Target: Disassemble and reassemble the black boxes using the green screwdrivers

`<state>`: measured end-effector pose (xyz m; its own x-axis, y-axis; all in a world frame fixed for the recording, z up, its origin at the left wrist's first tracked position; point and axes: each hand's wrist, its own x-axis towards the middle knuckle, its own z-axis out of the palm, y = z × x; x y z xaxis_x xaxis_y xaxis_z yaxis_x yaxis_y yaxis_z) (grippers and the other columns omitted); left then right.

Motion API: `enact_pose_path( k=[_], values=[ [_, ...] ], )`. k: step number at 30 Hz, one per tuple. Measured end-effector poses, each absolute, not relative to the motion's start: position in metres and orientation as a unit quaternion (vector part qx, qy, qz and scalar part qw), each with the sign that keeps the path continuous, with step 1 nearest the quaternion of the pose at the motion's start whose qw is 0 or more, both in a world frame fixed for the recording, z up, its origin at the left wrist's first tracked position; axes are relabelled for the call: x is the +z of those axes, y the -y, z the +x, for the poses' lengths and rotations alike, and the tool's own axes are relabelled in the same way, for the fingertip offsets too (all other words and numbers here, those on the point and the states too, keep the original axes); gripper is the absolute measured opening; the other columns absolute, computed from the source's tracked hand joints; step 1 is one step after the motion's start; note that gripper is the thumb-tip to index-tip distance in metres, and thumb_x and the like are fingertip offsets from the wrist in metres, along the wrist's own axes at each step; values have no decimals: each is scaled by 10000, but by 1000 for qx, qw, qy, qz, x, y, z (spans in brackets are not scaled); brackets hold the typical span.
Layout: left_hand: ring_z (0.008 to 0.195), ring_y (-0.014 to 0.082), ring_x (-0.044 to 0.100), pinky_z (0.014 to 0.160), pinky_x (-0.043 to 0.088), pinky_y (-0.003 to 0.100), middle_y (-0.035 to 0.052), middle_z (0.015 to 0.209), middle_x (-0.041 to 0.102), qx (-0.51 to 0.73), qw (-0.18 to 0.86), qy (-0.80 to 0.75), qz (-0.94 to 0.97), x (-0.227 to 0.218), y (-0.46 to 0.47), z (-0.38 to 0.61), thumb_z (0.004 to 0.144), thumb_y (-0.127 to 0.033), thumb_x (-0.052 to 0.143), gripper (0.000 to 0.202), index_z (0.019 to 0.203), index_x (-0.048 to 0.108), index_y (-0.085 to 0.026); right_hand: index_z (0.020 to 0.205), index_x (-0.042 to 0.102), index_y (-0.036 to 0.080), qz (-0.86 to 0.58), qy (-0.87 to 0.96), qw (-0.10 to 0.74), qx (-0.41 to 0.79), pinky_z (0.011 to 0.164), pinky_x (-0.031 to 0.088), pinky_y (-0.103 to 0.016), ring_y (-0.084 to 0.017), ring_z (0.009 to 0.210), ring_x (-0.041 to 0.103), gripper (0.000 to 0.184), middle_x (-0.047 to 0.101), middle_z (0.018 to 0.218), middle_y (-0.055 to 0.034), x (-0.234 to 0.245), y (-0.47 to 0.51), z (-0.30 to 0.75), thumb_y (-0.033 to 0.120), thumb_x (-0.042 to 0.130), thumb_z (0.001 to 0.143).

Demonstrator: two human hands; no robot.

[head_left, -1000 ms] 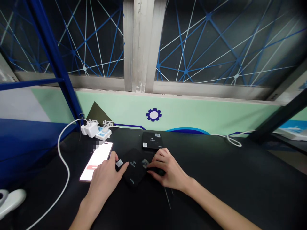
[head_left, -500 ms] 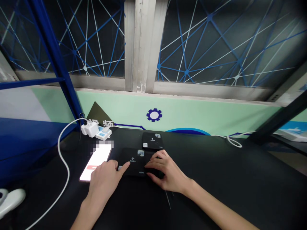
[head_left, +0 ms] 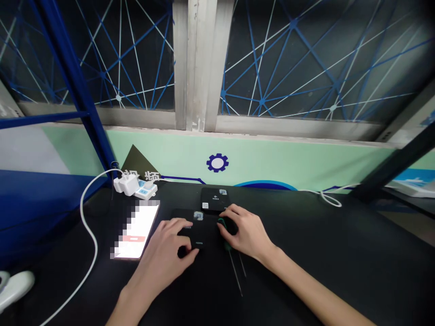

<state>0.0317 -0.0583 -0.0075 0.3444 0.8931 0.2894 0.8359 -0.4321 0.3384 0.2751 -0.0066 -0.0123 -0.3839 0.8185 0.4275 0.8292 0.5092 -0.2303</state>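
A flat black set-top box [head_left: 198, 233] lies on the black table, with a small sticker near its far edge and faint white print. My left hand [head_left: 166, 249] rests over its left part, fingers apart and bent; the thumb is at the box's near edge. To the right, my right hand [head_left: 249, 231] curls its thumb and fingers round the green-trimmed handle of a screwdriver [head_left: 227, 246]. Two thin metal shafts point toward me below that hand. My fingers hide most of the handles. Behind sits a smaller black box [head_left: 215, 199] with stickers.
A lit phone [head_left: 137, 231] lies left of my left hand. Behind it are a white power strip [head_left: 146, 189] and a plugged-in charger [head_left: 126, 184], whose white cable [head_left: 91, 226] runs toward me. A white object [head_left: 16, 287] is at far left. The wall and windows stand behind the table.
My left hand has shifted right and spread over the box, its fingers now on top. My right hand has moved slightly right, away from the box, and the green handle and both shafts show more.
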Motion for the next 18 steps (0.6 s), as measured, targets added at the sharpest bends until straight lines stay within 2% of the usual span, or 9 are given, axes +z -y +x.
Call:
enact_pose_path(
  k=[4, 9, 13, 18],
  values=[
    [1214, 283, 578, 1016, 458, 445, 6, 1249, 700, 216, 93, -559, 795, -14, 57, 30, 902, -342, 639, 270, 666, 744, -265, 1014, 707, 224, -534, 817, 217, -17, 600, 436, -291, -192, 712, 681, 304, 675, 992, -47, -11, 8, 274, 473, 638, 853],
    [1241, 267, 585, 998, 500, 418, -13, 1241, 715, 222, 99, -592, 768, -15, 55, 29, 912, -341, 626, 243, 730, 778, -286, 1039, 696, 225, -545, 814, 198, -31, 564, 399, -284, -186, 664, 669, 364, 665, 1036, -65, -15, 11, 271, 510, 674, 813],
    [1272, 285, 568, 1005, 503, 446, -6, 1274, 699, 225, 87, -610, 755, -18, 54, 29, 935, -358, 584, 300, 708, 759, -269, 1031, 680, 215, -542, 819, 186, -27, 566, 384, -275, -181, 675, 669, 322, 658, 1067, -71, -17, 11, 269, 445, 686, 805],
    [1316, 303, 515, 1053, 463, 473, 35, 1325, 663, 233, 53, -609, 757, -22, 53, 28, 949, -375, 556, 251, 916, 773, -252, 996, 652, 211, -541, 821, 183, -18, 556, 341, -275, -175, 669, 658, 241, 647, 1063, -57, -16, 12, 269, 350, 660, 799]
  ],
)
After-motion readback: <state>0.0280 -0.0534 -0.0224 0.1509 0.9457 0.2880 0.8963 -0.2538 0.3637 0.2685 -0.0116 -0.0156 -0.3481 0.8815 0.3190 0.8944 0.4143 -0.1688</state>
